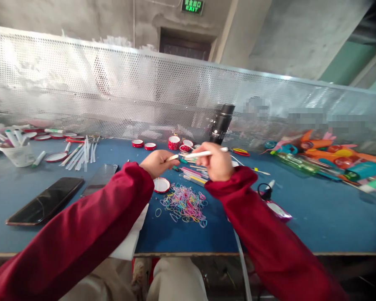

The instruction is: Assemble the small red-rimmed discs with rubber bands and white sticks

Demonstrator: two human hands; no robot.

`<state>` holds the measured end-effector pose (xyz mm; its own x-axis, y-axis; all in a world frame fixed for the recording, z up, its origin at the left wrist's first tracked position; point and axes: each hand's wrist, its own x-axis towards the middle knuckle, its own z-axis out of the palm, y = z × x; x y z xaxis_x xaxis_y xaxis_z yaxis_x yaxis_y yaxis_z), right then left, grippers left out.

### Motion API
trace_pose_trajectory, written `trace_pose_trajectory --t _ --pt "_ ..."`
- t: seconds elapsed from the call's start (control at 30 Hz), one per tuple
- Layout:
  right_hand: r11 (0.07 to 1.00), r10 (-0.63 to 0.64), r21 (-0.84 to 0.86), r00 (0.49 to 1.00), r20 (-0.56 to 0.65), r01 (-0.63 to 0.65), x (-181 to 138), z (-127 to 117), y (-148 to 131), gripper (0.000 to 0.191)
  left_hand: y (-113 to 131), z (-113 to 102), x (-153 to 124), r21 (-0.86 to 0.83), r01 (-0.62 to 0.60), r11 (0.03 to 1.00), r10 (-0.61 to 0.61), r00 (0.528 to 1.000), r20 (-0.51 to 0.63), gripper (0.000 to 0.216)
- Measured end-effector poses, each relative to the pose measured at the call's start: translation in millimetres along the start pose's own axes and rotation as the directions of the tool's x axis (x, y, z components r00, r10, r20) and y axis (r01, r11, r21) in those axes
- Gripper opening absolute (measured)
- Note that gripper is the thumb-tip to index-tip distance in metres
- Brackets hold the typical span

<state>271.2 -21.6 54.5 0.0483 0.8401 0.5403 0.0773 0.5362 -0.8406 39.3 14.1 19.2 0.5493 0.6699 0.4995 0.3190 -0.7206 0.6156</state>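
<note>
Blue surface below, the left hand pinches a stick and the right hand a pen, apparently aligning their ends, which next calls for steady aim.

From here, the left hand hides part of a pale stick; the left sleeve covers some white paper toward seven o'clock; at three, the orange pile runs out of my sight.
</note>
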Motion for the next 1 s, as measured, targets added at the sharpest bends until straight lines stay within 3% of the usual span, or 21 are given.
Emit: trace_pose_trajectory --t 0.1,0.17,0.2,0.37,0.47,0.53,0.6,0.67,0.77,0.87,1.0 --pt "0.975 -0.197 0.060 0.952 -0.233 0.216 18.4 -38.8 -12.6 0.034 -25.3 -12.2 2.9 0.003 0.142 0.990 -0.139 0.971 -0.192 0.035" --pt "0.941 -0.325 -0.001 0.898 -0.296 0.339 23.9 -49.4 -18.2 0.031 -40.2 -12.7 3.8 0.000 0.196 0.981 -0.192 0.961 -0.200 0.034" --pt "0.936 -0.343 -0.027 0.896 -0.282 0.350 23.2 -46.8 -19.1 0.030 -45.9 -10.6 3.6 0.000 0.231 0.973 -0.228 0.961 -0.157 0.034" --pt "0.973 -0.231 0.007 0.971 -0.061 0.232 0.6 13.3 -6.0 0.034 -61.7 3.4 -2.6 0.001 0.345 0.939 -0.345 0.938 -0.047 0.028" --pt "0.977 -0.215 0.009 0.976 0.046 0.215 -9.6 39.2 8.9 0.032 -63.2 4.4 -3.5 -0.072 0.420 0.905 -0.421 0.907 -0.011 0.036" --pt "0.974 -0.222 -0.031 0.972 0.075 0.224 -13.5 44.4 19.9 0.028 -57.2 4.5 -1.2 -0.133 0.456 0.880 -0.463 0.886 -0.025 0.038" --pt "0.964 -0.240 -0.099 0.967 0.085 0.248 -17.1 44.8 30.7 0.022 -43.6 6.7 1.7 -0.239 0.484 0.842 -0.509 0.859 -0.051 0.026" --pt "0.945 -0.269 -0.166 0.959 0.094 0.281 -20.9 44.7 39.9 0.020 -23.8 11.7 3.2 -0.412 0.508 0.756 -0.550 0.835 0.018 0.009" --pt "0.924 -0.301 -0.217 0.949 0.090 0.314 -26.4 47.3 47.1 0.030 7.2 21.8 0.7 -0.642 0.435 0.631 -0.459 0.877 0.144 0.009" --pt "0.919 -0.329 -0.210 0.943 0.054 0.333 -30.5 50.7 46.7 0.028 24.4 29.2 -4.2 -0.704 0.450 0.550 -0.393 0.883 0.258 0.014" --pt "0.921 -0.343 -0.185 0.939 0.028 0.343 -33.2 51.6 42.9 0.024 24.1 29.9 -6.2 -0.664 0.446 0.601 -0.344 0.893 0.289 0.017"
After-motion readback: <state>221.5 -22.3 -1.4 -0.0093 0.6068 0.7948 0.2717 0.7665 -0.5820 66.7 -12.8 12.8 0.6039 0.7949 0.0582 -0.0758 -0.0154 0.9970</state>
